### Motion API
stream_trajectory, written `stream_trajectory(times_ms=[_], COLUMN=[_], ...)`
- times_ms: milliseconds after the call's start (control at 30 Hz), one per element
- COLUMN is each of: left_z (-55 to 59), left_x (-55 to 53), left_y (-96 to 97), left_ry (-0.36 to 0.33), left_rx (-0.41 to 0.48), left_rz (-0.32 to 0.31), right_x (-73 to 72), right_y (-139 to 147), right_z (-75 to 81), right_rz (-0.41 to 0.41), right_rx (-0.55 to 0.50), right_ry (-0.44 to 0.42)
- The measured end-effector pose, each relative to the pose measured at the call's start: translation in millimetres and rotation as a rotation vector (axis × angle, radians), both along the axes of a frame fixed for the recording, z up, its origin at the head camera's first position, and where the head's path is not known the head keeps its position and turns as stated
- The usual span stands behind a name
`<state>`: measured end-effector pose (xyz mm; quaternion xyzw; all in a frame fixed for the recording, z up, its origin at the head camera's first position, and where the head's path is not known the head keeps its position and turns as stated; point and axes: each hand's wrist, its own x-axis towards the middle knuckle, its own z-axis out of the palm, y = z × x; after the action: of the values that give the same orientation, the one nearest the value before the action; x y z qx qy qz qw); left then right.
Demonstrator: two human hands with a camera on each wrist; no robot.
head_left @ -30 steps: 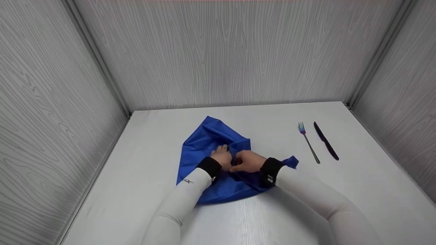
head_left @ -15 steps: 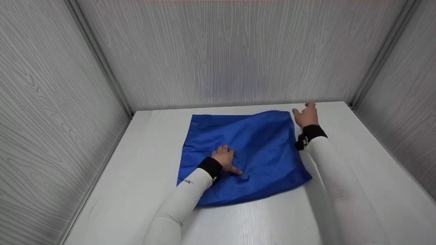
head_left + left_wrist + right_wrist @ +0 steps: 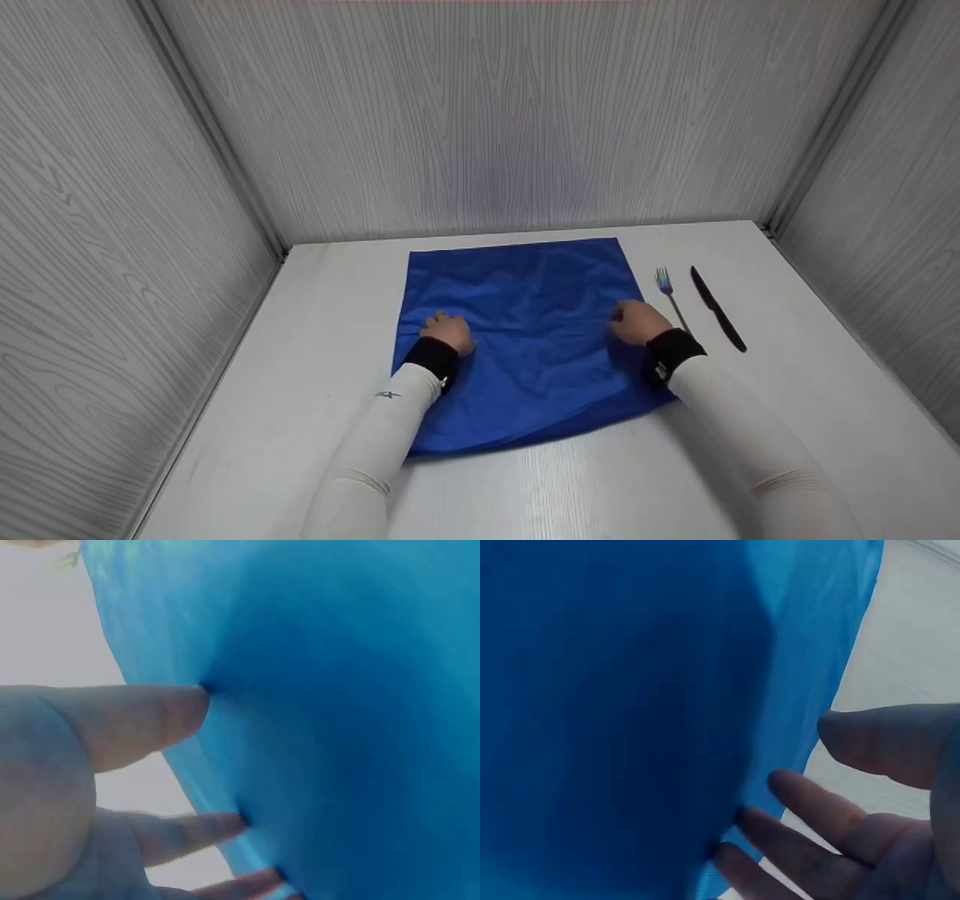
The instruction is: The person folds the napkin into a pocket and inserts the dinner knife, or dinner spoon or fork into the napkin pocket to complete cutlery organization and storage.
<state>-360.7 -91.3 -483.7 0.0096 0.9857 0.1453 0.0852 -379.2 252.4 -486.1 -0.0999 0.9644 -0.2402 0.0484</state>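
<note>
A blue cloth (image 3: pixel 532 337), roughly square and lightly wrinkled, lies spread out in the middle of the white table. On its left part rests my left hand (image 3: pixel 448 334); in the left wrist view its thumb and fingers (image 3: pixel 187 832) are extended, tips pressing the fabric. Near the cloth's right edge is my right hand (image 3: pixel 639 322). The right wrist view has its thumb and fingers (image 3: pixel 802 847) loosely spread, lower fingertips right at the blue surface and nothing held between them. The front edge of the cloth shows a fold towards the right.
Just right of the cloth lies a fork (image 3: pixel 663 280), its handle partly hidden by my right wrist. Beside it is a dark knife (image 3: pixel 718 309). Grey wood-grain panels (image 3: pixel 487 120) enclose the table (image 3: pixel 330 300) at the back and both sides.
The bunched cloth has been unfolded to the right and now lies flat. My right hand swung out to the far right, then came back nearer. The left hand slid left.
</note>
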Motion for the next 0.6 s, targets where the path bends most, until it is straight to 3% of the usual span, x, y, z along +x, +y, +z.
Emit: stream_trajectory(times_ms=[200, 300, 433, 600], left_z=[-7.7, -10.8, -12.5, -17.0], left_x=[-11.7, -13.1, -16.0, -21.8], left_y=[-13.4, -16.6, -20.7, -22.0], left_ry=[-0.008, -0.010, -0.034, -0.051], left_rx=[0.020, 0.037, 0.047, 0.041], left_rz=[-0.026, -0.052, -0.081, -0.091], right_x=[-4.4, 1.7, 26.8, 62.1], right_y=[7.0, 7.6, 1.9, 3.8], right_z=[-12.3, -13.8, -9.4, -4.9], right_rz=[0.001, 0.033, 0.138, 0.298], right_rx=[-0.011, -0.036, -0.053, 0.000], right_ry=[0.037, 0.079, 0.065, -0.030])
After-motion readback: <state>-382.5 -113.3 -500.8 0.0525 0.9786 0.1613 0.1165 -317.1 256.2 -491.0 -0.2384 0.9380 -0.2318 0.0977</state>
